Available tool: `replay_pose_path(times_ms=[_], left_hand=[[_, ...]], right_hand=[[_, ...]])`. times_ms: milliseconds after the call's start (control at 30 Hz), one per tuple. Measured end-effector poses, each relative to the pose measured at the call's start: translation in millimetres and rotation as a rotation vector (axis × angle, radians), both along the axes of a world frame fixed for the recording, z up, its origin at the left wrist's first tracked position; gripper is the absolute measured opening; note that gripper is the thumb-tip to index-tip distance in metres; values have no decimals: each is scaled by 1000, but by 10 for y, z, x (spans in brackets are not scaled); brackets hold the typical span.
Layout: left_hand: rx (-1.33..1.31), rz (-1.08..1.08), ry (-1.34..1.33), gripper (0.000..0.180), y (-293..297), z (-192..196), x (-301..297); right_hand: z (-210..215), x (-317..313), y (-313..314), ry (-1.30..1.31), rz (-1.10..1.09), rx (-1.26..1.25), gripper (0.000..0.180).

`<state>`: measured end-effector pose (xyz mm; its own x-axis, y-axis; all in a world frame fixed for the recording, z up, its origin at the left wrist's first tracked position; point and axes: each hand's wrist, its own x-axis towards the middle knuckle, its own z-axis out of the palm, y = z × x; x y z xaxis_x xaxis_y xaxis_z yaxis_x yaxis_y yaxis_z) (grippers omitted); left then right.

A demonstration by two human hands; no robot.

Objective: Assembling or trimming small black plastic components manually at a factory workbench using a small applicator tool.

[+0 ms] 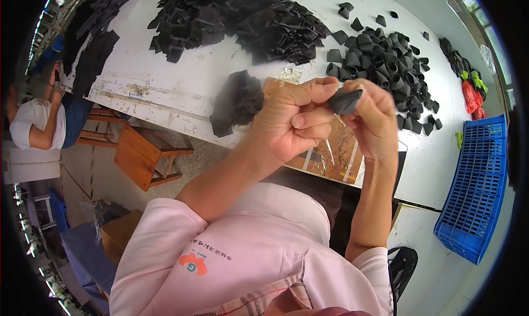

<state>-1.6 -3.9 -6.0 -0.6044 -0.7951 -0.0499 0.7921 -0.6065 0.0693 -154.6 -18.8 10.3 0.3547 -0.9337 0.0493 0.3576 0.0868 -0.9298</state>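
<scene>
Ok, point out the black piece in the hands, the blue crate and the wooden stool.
black piece (344, 101), head view, its middle between both hands
blue crate (474, 189), head view, slatted side wall
wooden stool (138, 150), head view, its seat

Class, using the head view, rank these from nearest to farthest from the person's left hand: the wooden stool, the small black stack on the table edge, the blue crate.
From the left hand:
1. Small black stack, just to its left on the white table.
2. Wooden stool, lower left, on the floor.
3. Blue crate, far right, beyond the right hand.
</scene>
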Motion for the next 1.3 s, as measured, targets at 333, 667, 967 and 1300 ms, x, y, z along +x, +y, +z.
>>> replay_pose_path(times_ms=[333,667,967,1300], left_hand=[[-502,556,-898,27,91,121,-151],[-1067,808,-1214,12,-32,217,-76],[-1040,869,-1227,9,-16,216,-165],[-757,640,-865,10,35,209,-190]], right_hand=[[118,-60,142,694,-567,-454,27],[212,3,264,739,-456,-737,22],[-72,129,181,680,-707,-905,10],[179,98,312,628,-493,-651,16]])
